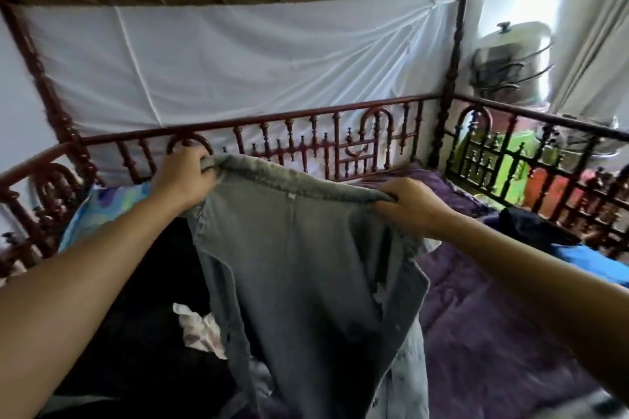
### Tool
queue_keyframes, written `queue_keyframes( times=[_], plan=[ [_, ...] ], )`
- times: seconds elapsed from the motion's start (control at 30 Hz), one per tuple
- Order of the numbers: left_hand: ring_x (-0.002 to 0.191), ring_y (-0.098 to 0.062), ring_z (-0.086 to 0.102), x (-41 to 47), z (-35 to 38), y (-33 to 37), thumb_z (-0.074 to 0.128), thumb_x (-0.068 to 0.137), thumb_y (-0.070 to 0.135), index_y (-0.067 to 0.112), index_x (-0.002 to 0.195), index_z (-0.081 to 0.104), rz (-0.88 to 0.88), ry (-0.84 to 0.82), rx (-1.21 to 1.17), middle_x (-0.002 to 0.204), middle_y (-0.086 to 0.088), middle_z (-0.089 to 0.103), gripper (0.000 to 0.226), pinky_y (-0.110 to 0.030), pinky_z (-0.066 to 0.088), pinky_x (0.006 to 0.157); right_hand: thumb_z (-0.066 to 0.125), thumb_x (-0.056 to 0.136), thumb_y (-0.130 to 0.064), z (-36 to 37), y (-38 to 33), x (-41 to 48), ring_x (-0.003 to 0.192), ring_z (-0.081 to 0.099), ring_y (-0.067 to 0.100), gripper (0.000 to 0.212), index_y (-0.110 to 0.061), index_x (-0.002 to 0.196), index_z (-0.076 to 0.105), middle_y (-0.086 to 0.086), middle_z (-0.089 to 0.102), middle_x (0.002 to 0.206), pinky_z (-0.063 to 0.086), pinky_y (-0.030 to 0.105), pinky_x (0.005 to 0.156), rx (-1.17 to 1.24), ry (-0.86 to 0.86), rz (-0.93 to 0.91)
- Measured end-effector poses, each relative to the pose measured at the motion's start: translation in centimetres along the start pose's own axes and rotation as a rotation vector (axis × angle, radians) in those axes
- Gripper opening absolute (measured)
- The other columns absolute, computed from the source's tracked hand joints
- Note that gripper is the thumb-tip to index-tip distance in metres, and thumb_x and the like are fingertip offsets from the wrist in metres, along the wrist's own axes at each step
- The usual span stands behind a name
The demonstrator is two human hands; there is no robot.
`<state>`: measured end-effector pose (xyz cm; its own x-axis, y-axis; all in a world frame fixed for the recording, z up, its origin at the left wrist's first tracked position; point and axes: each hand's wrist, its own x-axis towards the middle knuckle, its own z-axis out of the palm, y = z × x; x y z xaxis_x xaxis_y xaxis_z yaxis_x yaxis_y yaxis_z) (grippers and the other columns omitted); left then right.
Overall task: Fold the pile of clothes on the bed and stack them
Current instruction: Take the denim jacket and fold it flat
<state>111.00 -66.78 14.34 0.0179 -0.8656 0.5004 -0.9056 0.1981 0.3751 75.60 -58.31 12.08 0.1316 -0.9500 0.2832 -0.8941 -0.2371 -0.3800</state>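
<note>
A grey-blue denim garment (299, 255) hangs in the air over the bed, held up by its top edge. My left hand (185, 177) grips the upper left corner and my right hand (410, 204) pinches the upper right corner. The cloth drops down between my arms and hides the pile beneath it. To the lower left lie dark clothes (143, 333) with a white patterned piece (200, 330) on top. A purple bedspread (493, 333) covers the right side of the bed.
A carved red-brown rail (306, 143) runs around the bed, with posts and a white net above. A blue patterned pillow (98, 211) lies at the far left. Dark and blue clothes (544, 235) sit at the right edge. A metal pot (510, 54) stands beyond the rail.
</note>
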Motion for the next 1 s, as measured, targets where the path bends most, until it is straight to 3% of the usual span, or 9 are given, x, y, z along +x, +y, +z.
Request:
queue_keyframes(
  times=[0.1,0.23,0.33,0.37,0.43,0.53,0.67,0.8,1.0],
  plan=[
    [0.087,-0.049,0.059,0.6,3.5,2.2,0.06,0.085,0.014,0.006,0.087,0.059,-0.025,0.05,0.111,0.092,-0.03,0.064,0.008,-0.041,0.042,0.066,0.056,0.086,-0.041,0.8,2.6,0.2,0.071,0.058,0.025,0.034,-0.02,0.059,0.051,0.001,0.059,0.07,0.041,0.033,0.059,-0.036,-0.074,0.06],
    [0.093,-0.051,0.056,4.0,7.3,5.9,0.052,0.088,0.012,0.002,0.1,0.054,-0.057,0.126,0.118,0.099,-0.032,0.06,0.016,-0.045,0.042,0.069,0.052,0.087,-0.031,1.0,5.6,2.1,0.075,0.057,0.031,0.03,-0.019,0.06,0.046,0.003,0.056,0.074,0.035,0.034,0.059,0.02,-0.025,0.106],
    [0.097,-0.05,0.055,7.2,12.1,9.8,0.048,0.089,0.007,0.002,0.11,0.054,-0.01,0.114,0.027,0.105,-0.032,0.061,0.023,-0.048,0.044,0.076,0.049,0.087,-0.021,1.3,9.6,3.5,0.095,0.059,0.035,0.009,-0.022,0.085,0.057,0.009,0.064,0.097,0.042,0.038,0.069,0.066,0.061,0.149],
    [0.099,-0.049,0.056,8.1,14.3,11.3,0.047,0.09,0.006,0.005,0.114,0.055,0.015,0.092,-0.014,0.108,-0.03,0.061,0.026,-0.047,0.044,0.076,0.048,0.086,-0.02,1.6,11.4,3.8,0.102,0.059,0.035,0.021,-0.024,0.104,0.06,0.012,0.066,0.107,0.046,0.04,0.076,0.069,0.083,0.192],
    [0.102,-0.045,0.057,9.6,19.2,14.2,0.045,0.091,0.004,0.011,0.12,0.059,0.047,0.028,-0.133,0.114,-0.025,0.063,0.033,-0.044,0.045,0.078,0.047,0.086,-0.019,2.0,15.7,4.3,0.109,0.058,0.035,0.037,-0.025,0.121,0.057,0.013,0.065,0.117,0.046,0.04,0.082,0.043,0.099,0.266],
    [0.1,-0.041,0.058,11.0,27.3,18.7,0.045,0.091,0.003,0.011,0.113,0.065,0.01,-0.122,-0.263,0.112,-0.021,0.065,0.031,-0.04,0.046,0.075,0.048,0.086,-0.024,2.8,22.7,4.3,0.099,0.06,0.037,0.012,-0.02,0.09,0.059,0.013,0.067,0.104,0.039,0.036,0.069,-0.038,0.041,0.419],
    [0.082,-0.033,0.057,10.9,38.1,25.5,0.045,0.086,0.002,0.011,0.085,0.064,-0.116,-0.397,-0.43,0.092,-0.019,0.066,0.021,-0.035,0.04,0.064,0.05,0.087,-0.033,3.8,32.4,2.3,0.093,0.061,0.035,0.024,-0.02,0.067,0.045,0.013,0.066,0.096,0.036,0.033,0.066,-0.089,-0.042,0.699],
    [0.069,-0.022,0.053,8.0,46.6,31.5,0.048,0.08,0.002,0.014,0.072,0.064,-0.23,-0.601,-0.6,0.067,-0.002,0.058,0.022,-0.031,0.036,0.053,0.049,0.088,-0.034,4.5,40.5,-1.0,0.096,0.061,0.035,0.023,-0.02,0.071,0.049,0.015,0.066,0.101,0.039,0.034,0.069,-0.093,-0.11,0.913],
    [0.073,-0.019,0.052,4.3,56.9,39.0,0.054,0.079,0.003,0.018,0.069,0.058,-0.311,-0.754,-0.706,0.073,-0.003,0.059,0.018,-0.029,0.04,0.065,0.047,0.092,-0.034,7.2,53.0,-4.5,0.094,0.061,0.034,0.027,-0.015,0.082,0.063,0.012,0.066,0.092,0.044,0.036,0.072,0.016,-0.157,1.1]
  ],
)
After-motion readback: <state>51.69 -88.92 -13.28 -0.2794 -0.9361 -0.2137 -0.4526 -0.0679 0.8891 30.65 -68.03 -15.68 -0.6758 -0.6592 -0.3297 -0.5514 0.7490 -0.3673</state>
